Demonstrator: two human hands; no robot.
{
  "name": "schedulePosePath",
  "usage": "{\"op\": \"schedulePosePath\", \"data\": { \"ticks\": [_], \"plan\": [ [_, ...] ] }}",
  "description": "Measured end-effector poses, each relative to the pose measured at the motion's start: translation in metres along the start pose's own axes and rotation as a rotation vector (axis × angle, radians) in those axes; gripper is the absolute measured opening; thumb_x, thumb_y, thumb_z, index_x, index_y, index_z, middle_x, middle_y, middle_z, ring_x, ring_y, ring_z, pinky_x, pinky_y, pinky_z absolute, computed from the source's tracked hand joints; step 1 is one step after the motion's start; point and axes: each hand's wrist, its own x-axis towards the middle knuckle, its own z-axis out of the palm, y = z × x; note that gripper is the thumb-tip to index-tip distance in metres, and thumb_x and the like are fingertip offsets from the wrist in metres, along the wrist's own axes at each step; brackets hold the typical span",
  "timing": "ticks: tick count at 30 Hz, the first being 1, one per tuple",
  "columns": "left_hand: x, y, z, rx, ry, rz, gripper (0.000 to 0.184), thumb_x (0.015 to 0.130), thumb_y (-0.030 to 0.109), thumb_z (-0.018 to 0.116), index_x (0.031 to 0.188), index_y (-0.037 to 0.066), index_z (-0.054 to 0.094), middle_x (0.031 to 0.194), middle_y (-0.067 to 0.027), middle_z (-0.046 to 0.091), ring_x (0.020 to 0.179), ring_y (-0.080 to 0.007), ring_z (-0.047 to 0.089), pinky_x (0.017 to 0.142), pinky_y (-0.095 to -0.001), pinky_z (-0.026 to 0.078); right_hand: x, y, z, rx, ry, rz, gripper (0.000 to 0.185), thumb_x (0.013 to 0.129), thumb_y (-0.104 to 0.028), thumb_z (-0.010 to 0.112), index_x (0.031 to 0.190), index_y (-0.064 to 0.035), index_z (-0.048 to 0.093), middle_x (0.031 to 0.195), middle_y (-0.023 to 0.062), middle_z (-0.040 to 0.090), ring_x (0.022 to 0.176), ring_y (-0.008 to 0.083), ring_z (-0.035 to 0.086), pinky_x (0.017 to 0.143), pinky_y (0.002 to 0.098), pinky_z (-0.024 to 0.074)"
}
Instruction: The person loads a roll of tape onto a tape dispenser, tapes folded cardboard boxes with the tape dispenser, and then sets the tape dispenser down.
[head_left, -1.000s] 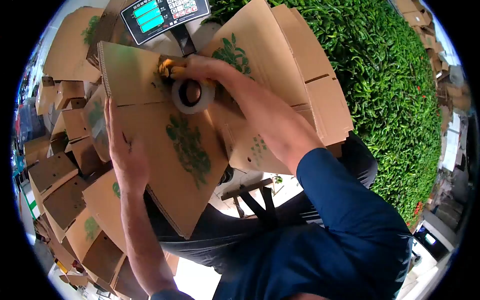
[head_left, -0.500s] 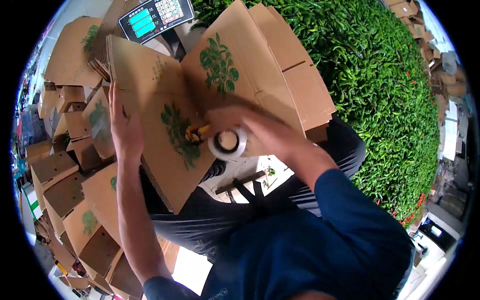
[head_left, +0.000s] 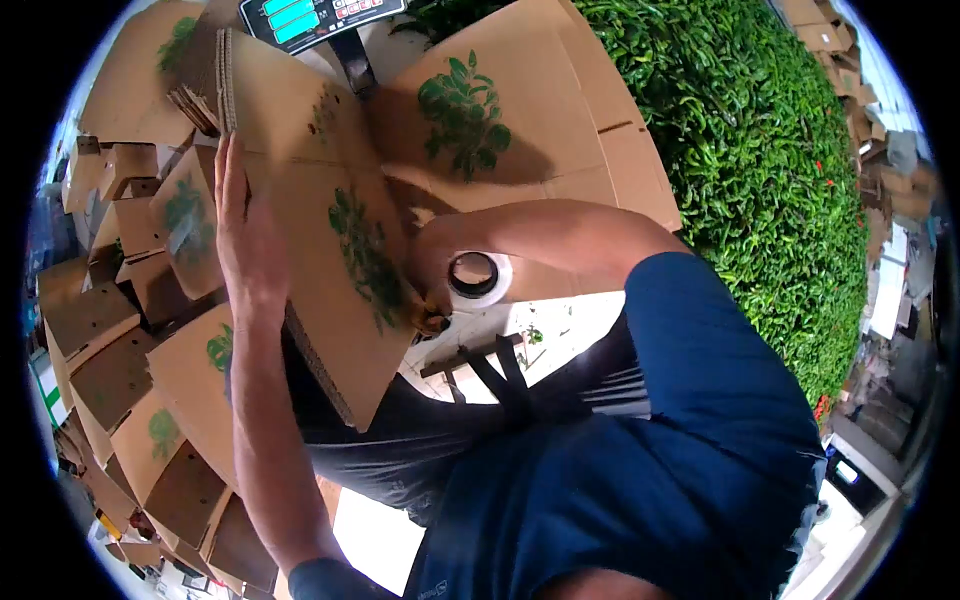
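Note:
A folded cardboard box [head_left: 300, 190] with green leaf prints stands opened out over my lap. My left hand [head_left: 250, 245] lies along its left outer side, fingers stretched and pointing up the edge. On the inner side, my right hand [head_left: 432, 258] is closed around a tape dispenser [head_left: 432, 318], whose yellowish end shows below the hand. The dispenser's roll of tape [head_left: 497, 285] hangs at the right of the hand. Part of the right hand's fingers is hidden by the wrist and shadow.
A digital scale [head_left: 320, 20] stands at the top. Green chili peppers [head_left: 770, 200] form a large heap at the right, with a few red ones. Several cardboard boxes [head_left: 170, 240] are piled at the left. A dark stool or frame part [head_left: 470, 355] shows between my legs.
My right hand has turned and moved slightly down with the tape dispenser, its elbow lifting. The roll has shifted right. My left hand stays against the box; the view has tilted a little.

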Motion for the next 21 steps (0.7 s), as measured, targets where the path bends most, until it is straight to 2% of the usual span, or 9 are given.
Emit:
{"op": "schedulePosePath", "data": {
  "ticks": [2, 5, 8, 10, 12, 14, 15, 20, 21],
  "plan": [
    [0.001, -0.025, 0.000, 0.054, -0.010, 0.358, 0.052, 0.093, 0.007, 0.040, 0.144, 0.003, 0.046, 0.155, -0.0146, 0.037, 0.146, -0.0277, 0.031, 0.117, -0.0357, 0.025, -0.020, -0.022, 0.017, 0.114, 0.040, 0.046, 0.069, 0.080, -0.046, 0.076, 0.130, -0.0020, 0.060, 0.126, 0.0183, 0.063, 0.114, 0.0310, 0.060, 0.096, 0.0393, 0.0475],
    [0.000, -0.001, 0.001, -0.296, -0.002, -0.031, 0.048, 0.095, 0.013, 0.041, 0.141, -0.001, 0.049, 0.154, -0.0169, 0.038, 0.145, -0.0264, 0.032, 0.118, -0.0365, 0.024, -0.097, -0.080, 0.021, 0.330, 0.304, 0.153, 0.070, 0.077, -0.037, 0.079, 0.132, 0.0001, 0.058, 0.129, 0.0186, 0.062, 0.117, 0.0341, 0.059, 0.098, 0.0391, 0.0468],
    [0.000, -0.007, 0.017, -0.524, -0.007, 0.016, 0.052, 0.096, 0.013, 0.045, 0.145, -0.001, 0.042, 0.156, -0.0144, 0.035, 0.145, -0.0240, 0.031, 0.118, -0.0353, 0.023, -0.180, -0.129, 0.027, 0.551, 0.705, 0.029, 0.069, 0.075, -0.031, 0.081, 0.130, 0.0025, 0.058, 0.124, 0.0165, 0.065, 0.114, 0.0293, 0.061, 0.098, 0.0362, 0.0472],
    [0.000, -0.009, 0.026, -0.670, -0.025, 0.042, 0.055, 0.096, 0.014, 0.047, 0.149, 0.000, 0.038, 0.157, -0.0127, 0.034, 0.145, -0.0225, 0.030, 0.118, -0.0345, 0.023, -0.203, -0.167, 0.031, 0.769, 0.926, -0.206, 0.074, 0.078, -0.037, 0.080, 0.133, 0.0041, 0.055, 0.126, 0.0149, 0.064, 0.115, 0.0204, 0.059, 0.097, 0.0348, 0.0458],
    [0.003, 0.033, 0.021, -0.604, -0.118, -0.172, 0.055, 0.097, 0.017, 0.052, 0.148, 0.001, 0.039, 0.158, -0.0132, 0.032, 0.145, -0.0231, 0.031, 0.117, -0.0342, 0.025, -0.185, -0.185, 0.032, 0.791, 1.043, -0.397, 0.077, 0.080, -0.040, 0.078, 0.135, 0.0064, 0.051, 0.124, 0.0136, 0.063, 0.111, 0.0168, 0.054, 0.099, 0.0311, 0.0418],
    [0.003, 0.045, 0.021, -0.370, -0.134, -0.059, 0.063, 0.094, 0.024, 0.065, 0.147, 0.000, 0.040, 0.158, -0.0151, 0.032, 0.142, -0.0224, 0.035, 0.114, -0.0336, 0.031, -0.168, -0.214, 0.020, 0.870, 1.054, -0.450, 0.110, 0.071, -0.050, 0.081, 0.150, 0.0083, 0.029, 0.119, 0.0117, 0.063, 0.106, 0.0169, 0.055, 0.094, 0.0302, 0.0421],
    [0.002, 0.051, 0.023, -0.383, -0.108, -0.057, 0.063, 0.093, 0.023, 0.066, 0.146, 0.000, 0.041, 0.157, -0.0153, 0.033, 0.140, -0.0223, 0.037, 0.113, -0.0339, 0.033, -0.157, -0.218, 0.021, 0.919, 1.066, -0.450, 0.116, 0.071, -0.050, 0.081, 0.152, 0.0078, 0.022, 0.126, 0.0143, 0.058, 0.111, 0.0194, 0.054, 0.098, 0.0313, 0.0402],
    [-0.005, 0.043, 0.014, -0.276, -0.013, -0.087, 0.062, 0.091, 0.018, 0.069, 0.144, -0.001, 0.043, 0.156, -0.0153, 0.035, 0.137, -0.0223, 0.042, 0.111, -0.0343, 0.036, -0.166, -0.205, 0.066, 0.912, 1.206, -0.252, 0.111, 0.073, -0.045, 0.081, 0.156, -0.0012, 0.021, 0.128, 0.0121, 0.057, 0.115, 0.0199, 0.051, 0.103, 0.0359, 0.0376],
    [-0.006, 0.038, 0.009, -0.305, -0.011, -0.116, 0.061, 0.091, 0.016, 0.069, 0.144, -0.001, 0.043, 0.156, -0.0151, 0.035, 0.138, -0.0224, 0.041, 0.111, -0.0342, 0.036, -0.176, -0.203, 0.082, 0.914, 1.272, -0.233, 0.099, 0.080, -0.045, 0.077, 0.151, 0.0049, 0.029, 0.145, 0.0169, 0.047, 0.133, 0.0223, 0.042, 0.112, 0.0337, 0.0313]
  ]
}}
